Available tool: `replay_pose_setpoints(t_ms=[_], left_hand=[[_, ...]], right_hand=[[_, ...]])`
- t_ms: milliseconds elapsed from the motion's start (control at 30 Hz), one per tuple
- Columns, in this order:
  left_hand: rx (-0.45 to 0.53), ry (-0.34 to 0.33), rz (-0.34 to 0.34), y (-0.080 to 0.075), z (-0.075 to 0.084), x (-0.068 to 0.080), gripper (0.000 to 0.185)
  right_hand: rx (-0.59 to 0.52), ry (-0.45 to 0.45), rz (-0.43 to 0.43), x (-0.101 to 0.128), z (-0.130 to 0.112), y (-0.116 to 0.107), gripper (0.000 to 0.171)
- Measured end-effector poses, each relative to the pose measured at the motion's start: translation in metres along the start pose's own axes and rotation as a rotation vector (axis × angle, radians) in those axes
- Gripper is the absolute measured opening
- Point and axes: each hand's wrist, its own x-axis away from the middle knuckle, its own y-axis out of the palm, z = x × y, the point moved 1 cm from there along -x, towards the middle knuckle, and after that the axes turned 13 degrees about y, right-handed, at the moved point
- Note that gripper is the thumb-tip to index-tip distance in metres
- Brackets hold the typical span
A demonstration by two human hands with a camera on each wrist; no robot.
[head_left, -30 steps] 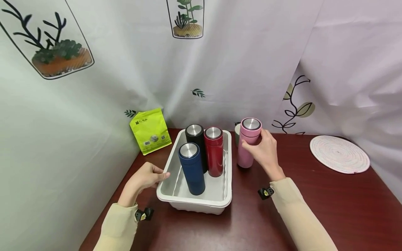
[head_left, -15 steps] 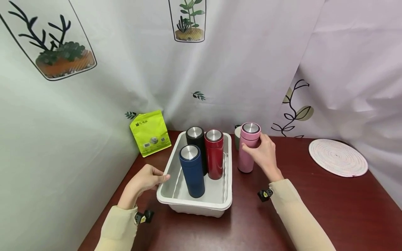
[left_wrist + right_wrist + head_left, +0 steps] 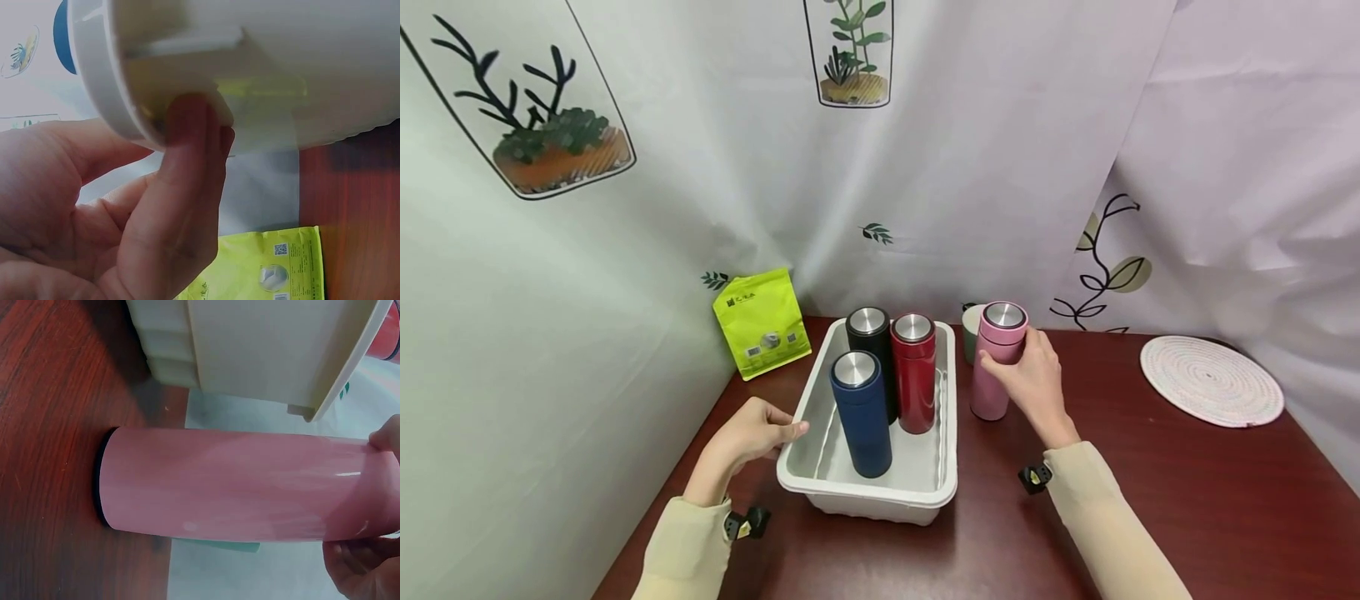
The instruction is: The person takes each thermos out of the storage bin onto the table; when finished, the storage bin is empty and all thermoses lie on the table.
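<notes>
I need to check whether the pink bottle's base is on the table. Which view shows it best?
The right wrist view: the pink bottle's dark base ring meets the table. The head view shows the bottle upright beside the tray, held by the right hand, its base partly hidden. The left wrist view misses it.

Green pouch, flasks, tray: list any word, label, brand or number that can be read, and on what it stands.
None can be read.
Green pouch: a small dark logo and characters near its top, too small to read; printed squares lower down, perhaps codes, blurred.
Pink flask, blue flask, red flask, black flask, white tray: no text visible.
</notes>
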Motion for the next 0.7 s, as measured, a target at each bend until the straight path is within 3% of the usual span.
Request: replay_pose_setpoints(t_ms=[167, 433, 700], left_hand=[[-0.022, -0.003, 0.007, -0.002, -0.001, 0.001, 0.041], [-0.002, -0.002, 0.006, -0.001, -0.003, 0.003, 0.04], [0.013, 0.003, 0.009, 0.0, -0.001, 0.002, 0.04]], right_hand=[[0.001, 0.013, -0.01, 0.001, -0.002, 0.003, 0.069], [-0.004, 0.044, -0.068, 0.01, -0.003, 0.0, 0.093], [-0.06, 0.042, -0.031, 0.012, -0.009, -0.013, 0.093]])
